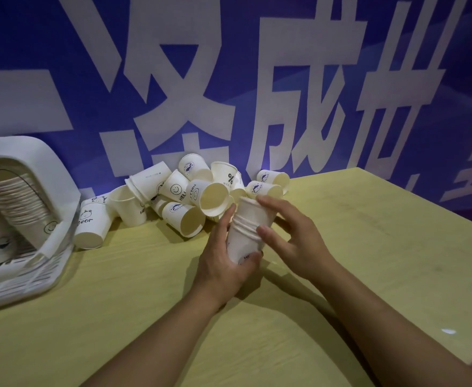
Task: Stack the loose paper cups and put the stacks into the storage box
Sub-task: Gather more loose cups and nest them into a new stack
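A short stack of white paper cups (pixel 244 230) stands upright above the table's middle. My left hand (pixel 223 261) grips its lower part from the left. My right hand (pixel 288 233) touches the upper cups with thumb and fingers from the right. Behind them a pile of several loose white paper cups (pixel 184 194) lies against the wall, most on their sides, printed with smileys and logos. The white storage box (pixel 50 174) lies at the far left with long cup stacks (pixel 17 199) inside.
The yellow-green wooden table (pixel 134 289) runs from the blue banner wall (pixel 229 79) to me. One loose cup (pixel 92 227) stands upside down next to the box's edge. The table's right edge slants off at the far right.
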Action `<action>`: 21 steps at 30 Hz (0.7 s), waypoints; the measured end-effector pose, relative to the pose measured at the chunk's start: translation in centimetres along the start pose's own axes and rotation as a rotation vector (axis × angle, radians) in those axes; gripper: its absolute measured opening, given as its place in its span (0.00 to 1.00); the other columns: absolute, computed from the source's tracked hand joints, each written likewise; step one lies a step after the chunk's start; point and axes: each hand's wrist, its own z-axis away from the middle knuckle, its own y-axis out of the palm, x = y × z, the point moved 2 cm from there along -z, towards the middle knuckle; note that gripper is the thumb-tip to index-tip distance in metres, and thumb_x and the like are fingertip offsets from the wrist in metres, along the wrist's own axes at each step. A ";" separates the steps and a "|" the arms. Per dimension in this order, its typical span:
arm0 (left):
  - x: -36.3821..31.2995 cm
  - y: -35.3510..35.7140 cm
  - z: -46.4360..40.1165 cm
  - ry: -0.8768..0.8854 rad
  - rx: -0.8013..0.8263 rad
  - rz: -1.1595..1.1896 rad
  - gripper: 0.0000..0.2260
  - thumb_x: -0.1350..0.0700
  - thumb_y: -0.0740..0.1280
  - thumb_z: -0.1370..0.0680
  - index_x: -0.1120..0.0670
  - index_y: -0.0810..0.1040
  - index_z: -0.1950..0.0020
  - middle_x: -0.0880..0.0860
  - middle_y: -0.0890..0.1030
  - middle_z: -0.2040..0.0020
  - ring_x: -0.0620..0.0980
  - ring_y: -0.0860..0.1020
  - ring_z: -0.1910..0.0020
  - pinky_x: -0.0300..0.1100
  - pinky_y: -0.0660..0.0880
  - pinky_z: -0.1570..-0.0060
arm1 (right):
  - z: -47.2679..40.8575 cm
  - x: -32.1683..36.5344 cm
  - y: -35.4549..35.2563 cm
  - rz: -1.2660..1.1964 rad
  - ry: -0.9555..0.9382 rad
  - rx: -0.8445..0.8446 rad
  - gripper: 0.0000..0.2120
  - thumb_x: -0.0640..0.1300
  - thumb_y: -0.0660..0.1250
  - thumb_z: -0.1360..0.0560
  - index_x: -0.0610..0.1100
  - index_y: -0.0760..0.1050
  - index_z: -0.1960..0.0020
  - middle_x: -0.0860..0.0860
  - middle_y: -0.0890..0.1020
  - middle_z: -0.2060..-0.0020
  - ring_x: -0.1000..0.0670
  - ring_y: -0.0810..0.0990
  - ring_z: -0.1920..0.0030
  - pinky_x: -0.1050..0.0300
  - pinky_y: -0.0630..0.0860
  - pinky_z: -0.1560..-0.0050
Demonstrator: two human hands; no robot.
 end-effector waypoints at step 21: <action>1.2 -0.6 -1.0 -0.131 -0.146 0.298 0.37 0.40 0.74 0.35 0.21 0.59 0.33 0.40 0.72 0.30 0.45 0.80 0.41 0.40 0.80 0.46 | -8.8 -12.2 0.4 0.493 0.416 -0.056 0.34 0.50 0.78 0.31 0.56 0.65 0.30 0.50 0.65 0.28 0.44 0.70 0.33 0.46 0.74 0.34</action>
